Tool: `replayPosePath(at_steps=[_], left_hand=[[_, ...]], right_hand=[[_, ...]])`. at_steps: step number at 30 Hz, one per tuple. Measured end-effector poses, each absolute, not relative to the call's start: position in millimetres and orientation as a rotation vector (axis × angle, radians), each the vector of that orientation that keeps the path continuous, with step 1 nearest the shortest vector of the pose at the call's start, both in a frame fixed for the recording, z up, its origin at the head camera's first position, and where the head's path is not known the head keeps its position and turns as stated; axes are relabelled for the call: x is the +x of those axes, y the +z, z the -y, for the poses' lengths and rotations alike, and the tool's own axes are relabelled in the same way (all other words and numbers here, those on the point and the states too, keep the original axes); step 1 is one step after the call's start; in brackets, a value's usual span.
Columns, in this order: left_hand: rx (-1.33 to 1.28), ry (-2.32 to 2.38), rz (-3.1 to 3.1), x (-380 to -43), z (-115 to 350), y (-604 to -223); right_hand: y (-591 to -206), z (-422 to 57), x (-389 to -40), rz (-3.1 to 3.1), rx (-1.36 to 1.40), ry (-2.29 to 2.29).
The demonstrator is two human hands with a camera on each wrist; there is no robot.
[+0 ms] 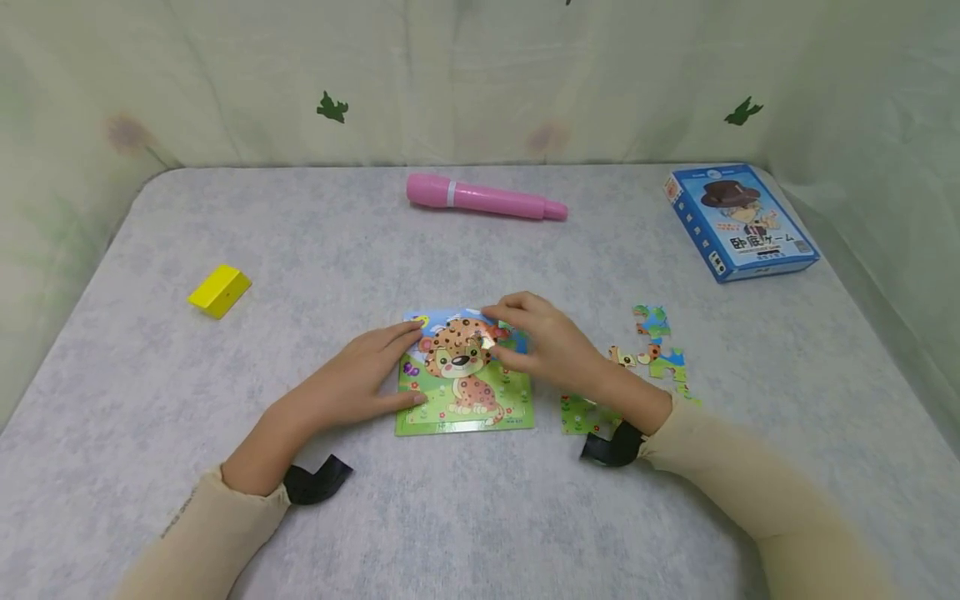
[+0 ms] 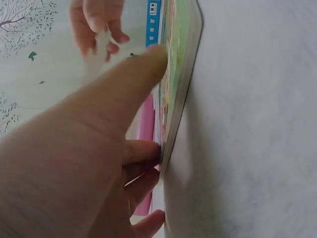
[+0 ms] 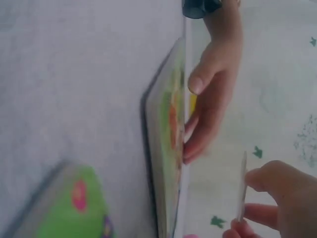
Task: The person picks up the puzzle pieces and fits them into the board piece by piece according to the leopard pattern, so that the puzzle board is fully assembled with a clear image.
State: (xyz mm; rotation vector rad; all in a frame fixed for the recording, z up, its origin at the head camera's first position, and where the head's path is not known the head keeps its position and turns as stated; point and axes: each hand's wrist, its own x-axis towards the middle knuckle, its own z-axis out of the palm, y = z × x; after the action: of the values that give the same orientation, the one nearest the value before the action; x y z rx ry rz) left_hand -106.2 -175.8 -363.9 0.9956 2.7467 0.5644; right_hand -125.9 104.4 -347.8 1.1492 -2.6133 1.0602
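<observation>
A jigsaw puzzle board with a spotted leopard cub picture lies flat on the table. My left hand rests along its left side, fingertips at the upper left edge and thumb over the lower left. Above the upper right part of the board, my right hand pinches a puzzle piece between thumb and fingers. In the right wrist view the piece appears edge-on, raised off the board. Loose puzzle pieces lie right of the board, some joined and partly hidden under my right forearm.
Toward the back of the grey-patterned table lies a pink tube-shaped thing with a white band. A blue game box is at the back right, and a yellow block at the left. A printed curtain hangs behind the table.
</observation>
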Motion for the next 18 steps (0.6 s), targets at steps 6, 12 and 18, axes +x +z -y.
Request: replayPosePath(at_steps=[6, 12, 18], left_hand=[[0.99, 0.558, -2.826, -106, 171, -368], [1.021, 0.554, -2.856, -107, 168, -374], [1.004, 0.537, -2.838, -106, 168, -376]], right_hand=[[-360, -87, -133, 2.776, 1.127, 0.904], [-366, -81, -140, 2.826, 1.139, 0.782], [-368, -77, -145, 2.82, 1.186, 0.709]])
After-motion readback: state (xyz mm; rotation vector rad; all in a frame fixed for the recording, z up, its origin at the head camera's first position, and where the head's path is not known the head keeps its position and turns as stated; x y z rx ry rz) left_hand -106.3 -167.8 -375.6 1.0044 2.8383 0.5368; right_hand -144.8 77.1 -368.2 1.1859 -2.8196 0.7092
